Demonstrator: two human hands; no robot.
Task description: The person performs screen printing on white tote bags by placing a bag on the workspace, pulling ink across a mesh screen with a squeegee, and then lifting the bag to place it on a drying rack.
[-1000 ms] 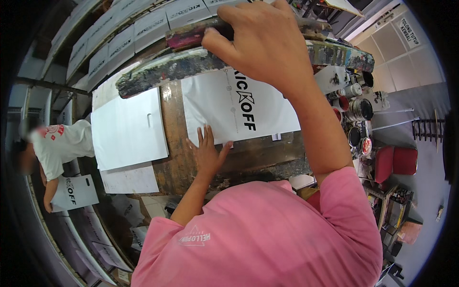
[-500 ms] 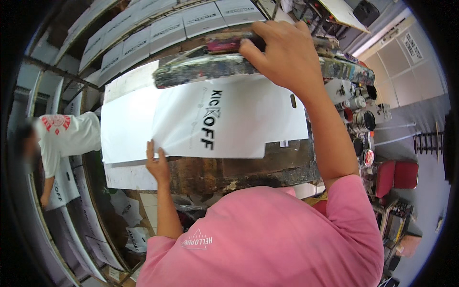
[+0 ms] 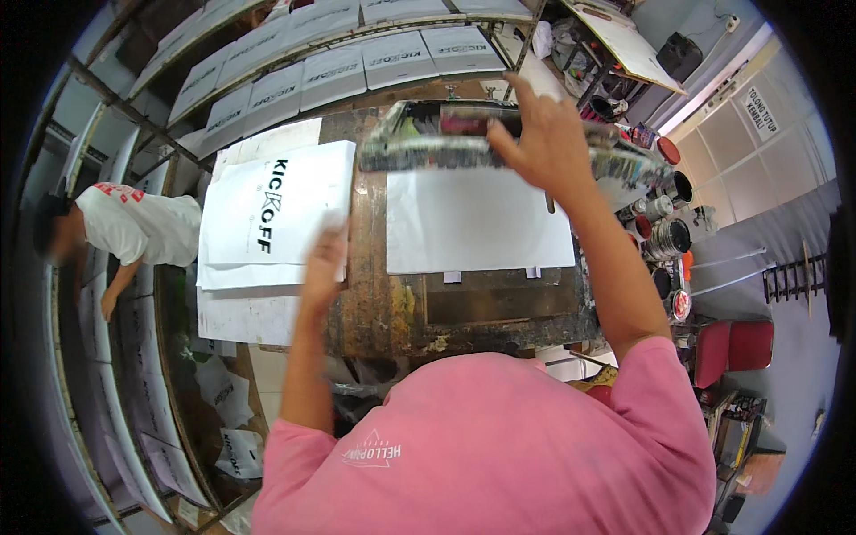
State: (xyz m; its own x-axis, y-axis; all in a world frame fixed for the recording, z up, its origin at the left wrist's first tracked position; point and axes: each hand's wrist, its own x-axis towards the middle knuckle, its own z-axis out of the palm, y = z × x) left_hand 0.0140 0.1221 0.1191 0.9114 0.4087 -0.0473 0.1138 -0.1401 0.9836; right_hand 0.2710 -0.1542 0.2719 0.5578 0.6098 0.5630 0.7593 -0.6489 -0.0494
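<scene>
White flat bags point(image 3: 312, 209) with black print lie stacked at the left of the worktable. My left hand point(image 3: 325, 263) is at the right edge of this stack, its fingers smeared by motion. A blank white bag point(image 3: 481, 218) lies flat on the table's right half, with a dark handle slot partly showing. Over its far edge stands a paint-stained printing screen frame point(image 3: 437, 156), raised and blurred at its right end. My right hand point(image 3: 548, 138) is over the frame, thumb and fingers spread apart. Whether its fingertips touch the frame is unclear.
Racks point(image 3: 357, 85) with rows of printed bags stand beyond the table and along the left. A person in a white shirt point(image 3: 138, 223) bends at the left racks. Paint cans point(image 3: 669, 236) crowd the right side, near a red chair point(image 3: 713, 352).
The printed bag has gone from the right half onto the left stack, and a blank bag shows there now. My left hand has moved slightly up and right. My right hand's fingers have spread.
</scene>
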